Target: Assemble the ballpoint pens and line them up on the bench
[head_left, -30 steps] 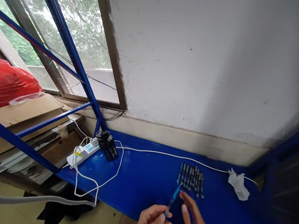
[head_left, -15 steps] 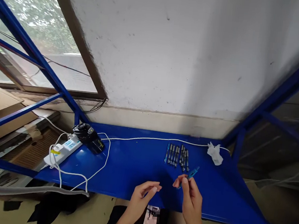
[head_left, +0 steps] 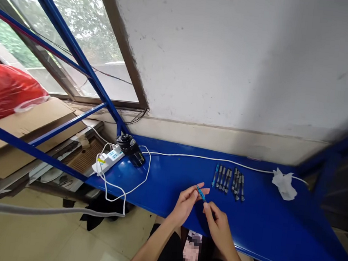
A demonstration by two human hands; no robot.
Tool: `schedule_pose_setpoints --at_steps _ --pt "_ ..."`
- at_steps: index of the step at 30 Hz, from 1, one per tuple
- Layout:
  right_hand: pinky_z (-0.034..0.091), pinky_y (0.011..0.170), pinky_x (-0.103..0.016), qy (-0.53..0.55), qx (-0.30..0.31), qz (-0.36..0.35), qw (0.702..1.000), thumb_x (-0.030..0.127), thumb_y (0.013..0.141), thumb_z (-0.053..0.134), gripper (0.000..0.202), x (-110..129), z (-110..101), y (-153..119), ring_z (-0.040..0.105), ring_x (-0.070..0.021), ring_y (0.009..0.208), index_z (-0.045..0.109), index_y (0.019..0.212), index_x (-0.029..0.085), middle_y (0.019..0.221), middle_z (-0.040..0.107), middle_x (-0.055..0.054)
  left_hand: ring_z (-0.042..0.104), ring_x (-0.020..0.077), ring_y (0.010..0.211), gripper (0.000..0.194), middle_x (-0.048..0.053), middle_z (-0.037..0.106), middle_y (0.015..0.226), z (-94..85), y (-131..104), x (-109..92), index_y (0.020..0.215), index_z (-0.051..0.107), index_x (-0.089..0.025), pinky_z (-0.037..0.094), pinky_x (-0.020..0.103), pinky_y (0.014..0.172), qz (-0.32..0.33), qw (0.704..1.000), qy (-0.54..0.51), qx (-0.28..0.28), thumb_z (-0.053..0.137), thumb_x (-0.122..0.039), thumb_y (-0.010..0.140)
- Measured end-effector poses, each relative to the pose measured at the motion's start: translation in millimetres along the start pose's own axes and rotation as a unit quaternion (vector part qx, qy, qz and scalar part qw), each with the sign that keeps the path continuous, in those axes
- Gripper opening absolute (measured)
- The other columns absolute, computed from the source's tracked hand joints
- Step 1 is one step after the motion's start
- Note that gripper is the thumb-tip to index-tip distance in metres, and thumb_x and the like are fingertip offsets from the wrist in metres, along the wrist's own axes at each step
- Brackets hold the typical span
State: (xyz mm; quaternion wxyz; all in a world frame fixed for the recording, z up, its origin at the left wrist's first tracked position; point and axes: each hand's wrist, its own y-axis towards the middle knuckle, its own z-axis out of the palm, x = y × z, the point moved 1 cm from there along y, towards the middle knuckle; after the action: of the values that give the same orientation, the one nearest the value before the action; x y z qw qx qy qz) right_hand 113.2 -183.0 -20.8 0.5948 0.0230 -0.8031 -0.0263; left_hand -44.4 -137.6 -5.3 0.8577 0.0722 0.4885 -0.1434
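Note:
Over the near edge of the blue table (head_left: 174, 188), my left hand (head_left: 187, 201) and my right hand (head_left: 215, 225) meet on a small blue pen-like part (head_left: 200, 193). The left fingertips pinch its upper end and the right fingers hold its lower end. Just beyond the hands, a row of several grey and blue pens (head_left: 229, 180) lies side by side on the table, apart from both hands.
A white power strip (head_left: 108, 160) and a dark bottle (head_left: 133, 150) lie at the table's left end, with a white cable (head_left: 190, 157) running along the back. Crumpled white tissue (head_left: 284, 185) sits at the right. Blue frame bars (head_left: 66, 38), cardboard and a red bag (head_left: 5, 89) stand left.
Half a second ago the blue part was in my right hand alone and my left hand was apart. Now both hands have come together on it. The camera view has shifted.

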Motion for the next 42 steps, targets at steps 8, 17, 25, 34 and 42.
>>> schedule_pose_setpoints --at_steps 8,17,25,34,42 --pt "0.046 0.063 -0.026 -0.042 0.01 -0.021 0.999 0.063 0.107 0.051 0.053 3 1 -1 0.057 -0.0159 0.062 0.07 0.081 0.021 0.068 0.064 0.0 0.076 0.0278 0.107 0.037 0.014 0.079 0.105 -6.5 -4 0 0.12 0.083 -0.016 0.053 0.044 0.106 -0.018 0.996 -0.088 -0.017 0.083 -0.043 0.095" --pt "0.046 0.061 -0.027 -0.061 0.016 -0.026 0.998 0.063 0.107 0.052 0.053 3 -3 3 0.058 -0.0167 0.059 0.07 0.078 0.023 0.066 0.065 0.0 0.077 0.0246 0.095 0.032 0.012 0.082 0.097 -9.2 0 16 0.105 0.083 -0.014 0.055 0.044 0.104 0.01 0.995 -0.034 -0.088 0.083 -0.044 0.094" --pt "0.047 0.063 -0.026 -0.107 0.006 -0.062 0.992 0.055 0.11 0.053 0.041 -6 1 -2 0.061 -0.0151 0.059 0.072 0.093 0.023 0.071 0.068 0.0 0.073 0.0218 0.09 0.034 0.009 0.079 0.091 -7.8 -4 16 0.094 0.083 -0.014 0.055 0.037 0.094 0.023 0.986 0.03 -0.16 0.084 -0.047 0.092" --pt "0.055 0.089 -0.036 -0.143 -0.043 -0.094 0.984 0.045 0.11 0.053 0.029 -5 -18 4 0.073 -0.0265 0.099 0.071 0.12 0.026 0.108 0.075 -0.01 0.071 0.0182 0.096 0.03 0.006 0.076 0.1 -3.3 0 12 0.099 0.073 -0.017 0.055 0.033 0.095 0.037 0.985 0.021 -0.169 0.083 -0.045 0.094" --pt "0.056 0.083 -0.035 -0.081 -0.046 -0.056 0.994 0.05 0.109 0.056 0.032 -12 -18 13 0.071 -0.0238 0.087 0.073 0.12 0.025 0.103 0.074 -0.008 0.075 0.0228 0.108 0.037 0.01 0.079 0.106 -2.5 3 9 0.116 0.071 -0.019 0.056 0.037 0.099 0.016 0.983 -0.024 -0.184 0.081 -0.048 0.096"
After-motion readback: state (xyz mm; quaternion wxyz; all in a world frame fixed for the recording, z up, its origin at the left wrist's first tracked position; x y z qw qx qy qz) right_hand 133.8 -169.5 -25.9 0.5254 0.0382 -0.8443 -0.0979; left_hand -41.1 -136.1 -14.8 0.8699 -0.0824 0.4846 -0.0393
